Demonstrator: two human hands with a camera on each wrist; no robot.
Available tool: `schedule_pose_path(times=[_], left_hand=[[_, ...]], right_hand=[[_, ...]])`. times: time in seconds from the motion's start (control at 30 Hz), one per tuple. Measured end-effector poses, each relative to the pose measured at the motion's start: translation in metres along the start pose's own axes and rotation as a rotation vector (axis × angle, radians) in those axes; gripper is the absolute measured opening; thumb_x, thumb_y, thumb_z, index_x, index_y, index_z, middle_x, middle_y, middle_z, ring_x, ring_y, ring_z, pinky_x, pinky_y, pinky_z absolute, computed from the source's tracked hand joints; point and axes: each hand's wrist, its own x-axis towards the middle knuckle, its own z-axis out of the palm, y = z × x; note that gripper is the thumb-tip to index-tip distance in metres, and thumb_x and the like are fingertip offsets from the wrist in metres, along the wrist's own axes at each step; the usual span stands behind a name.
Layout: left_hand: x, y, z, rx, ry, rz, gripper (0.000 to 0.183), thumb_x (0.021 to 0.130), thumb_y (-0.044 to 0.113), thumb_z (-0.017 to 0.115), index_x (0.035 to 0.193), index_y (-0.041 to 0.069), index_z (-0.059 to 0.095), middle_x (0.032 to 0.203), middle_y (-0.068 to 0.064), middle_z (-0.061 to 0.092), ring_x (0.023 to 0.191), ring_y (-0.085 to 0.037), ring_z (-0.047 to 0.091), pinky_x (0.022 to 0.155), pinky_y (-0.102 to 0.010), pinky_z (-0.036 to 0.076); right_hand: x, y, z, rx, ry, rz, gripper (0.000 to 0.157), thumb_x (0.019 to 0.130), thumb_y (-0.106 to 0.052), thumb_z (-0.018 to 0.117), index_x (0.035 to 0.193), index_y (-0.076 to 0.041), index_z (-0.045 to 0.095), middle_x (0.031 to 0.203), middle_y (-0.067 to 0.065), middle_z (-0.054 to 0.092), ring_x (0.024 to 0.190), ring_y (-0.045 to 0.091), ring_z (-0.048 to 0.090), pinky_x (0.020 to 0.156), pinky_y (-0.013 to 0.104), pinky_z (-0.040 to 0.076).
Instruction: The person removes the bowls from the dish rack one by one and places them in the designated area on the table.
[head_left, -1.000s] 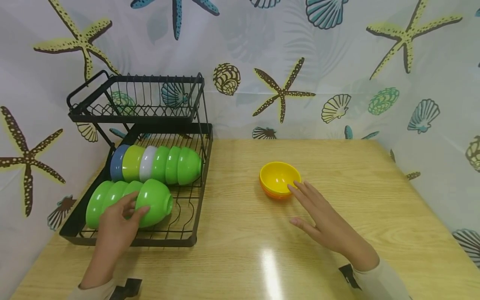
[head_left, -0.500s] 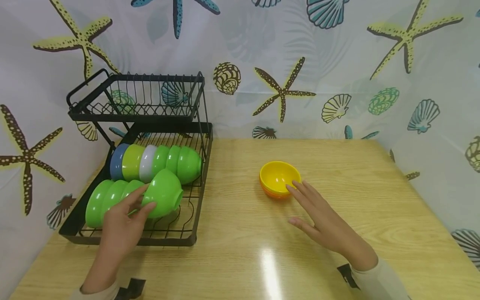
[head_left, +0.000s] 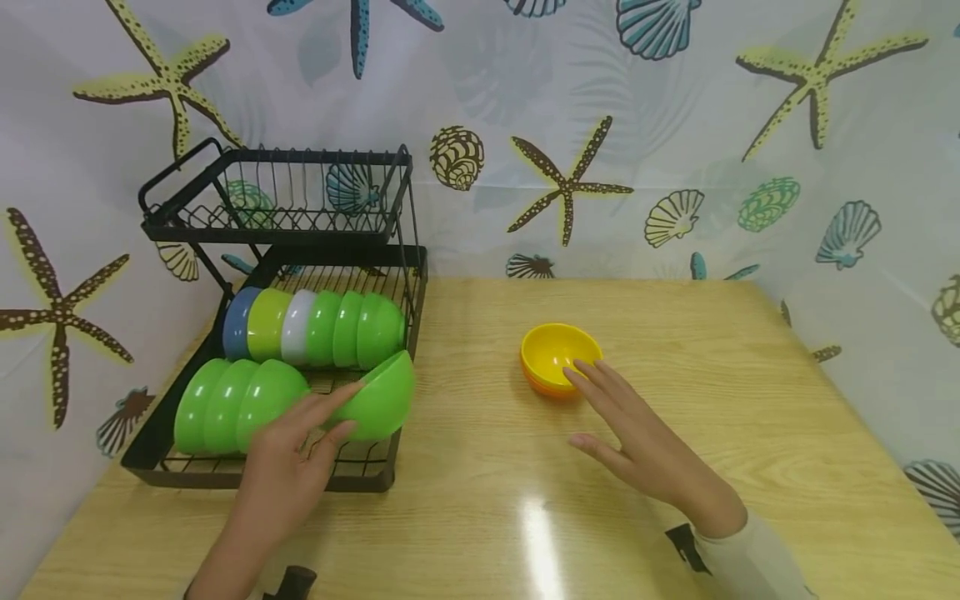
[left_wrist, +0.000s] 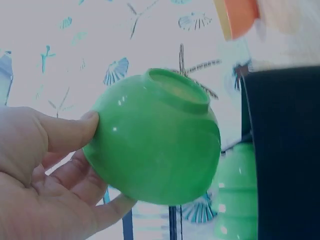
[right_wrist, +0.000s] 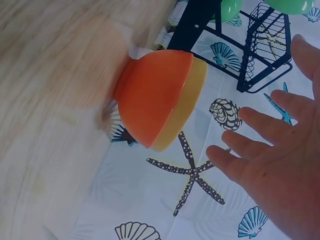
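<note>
My left hand (head_left: 288, 458) pinches a green bowl (head_left: 381, 400) by its rim, thumb on one side and fingers on the other. The bowl is tilted and held over the front right part of the black dish rack (head_left: 330, 482). In the left wrist view the bowl's foot (left_wrist: 180, 90) faces up. My right hand (head_left: 645, 442) hovers with fingers extended, close to a yellow bowl (head_left: 551, 346) nested in an orange bowl (head_left: 542, 387) on the table. The right wrist view shows a gap between those fingers and the orange bowl (right_wrist: 150, 95).
Several green bowls (head_left: 202, 408) stand on edge in the rack's front row. Behind them is a row with a blue bowl (head_left: 237, 325), a yellow-green one, a white one and green ones. The rack's upper tier (head_left: 270, 236) overhangs the back. A patterned cloth (head_left: 480, 225) surrounds the table.
My left hand has lifted the green bowl out of the front row and carried it to the right, tilting it. My right hand has barely shifted left.
</note>
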Motion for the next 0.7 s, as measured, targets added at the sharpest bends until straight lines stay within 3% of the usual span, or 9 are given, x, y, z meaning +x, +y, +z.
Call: schedule_pose_path(times=[0.3, 0.53, 0.7], left_hand=[[0.001, 0.016, 0.022, 0.018, -0.106, 0.040, 0.046, 0.073, -0.006, 0.077, 0.116, 0.009, 0.068, 0.104, -0.007, 0.071, 0.097, -0.020, 0.068, 0.077, -0.036, 0.057], [0.005, 0.022, 0.032, 0.001, -0.181, 0.100, 0.044, 0.073, -0.005, 0.077, 0.114, 0.009, 0.069, 0.101, -0.004, 0.070, 0.096, -0.017, 0.067, 0.081, -0.032, 0.057], [0.013, 0.026, 0.039, -0.008, -0.213, 0.230, 0.044, 0.070, -0.006, 0.078, 0.110, 0.012, 0.071, 0.096, 0.001, 0.071, 0.091, -0.013, 0.065, 0.082, -0.030, 0.056]], right_hand=[[0.001, -0.006, 0.002, 0.005, 0.002, -0.049, 0.076, 0.093, -0.030, 0.063, 0.154, -0.021, 0.019, 0.159, 0.008, 0.018, 0.143, 0.033, 0.021, 0.109, 0.059, 0.028], [-0.002, -0.010, 0.007, -0.007, -0.017, -0.071, 0.076, 0.093, -0.032, 0.063, 0.154, -0.022, 0.019, 0.160, 0.002, 0.015, 0.144, 0.029, 0.020, 0.111, 0.055, 0.029], [-0.002, -0.015, 0.006, -0.023, 0.012, -0.103, 0.078, 0.091, -0.029, 0.067, 0.154, -0.017, 0.021, 0.159, 0.005, 0.017, 0.143, 0.029, 0.024, 0.110, 0.053, 0.032]])
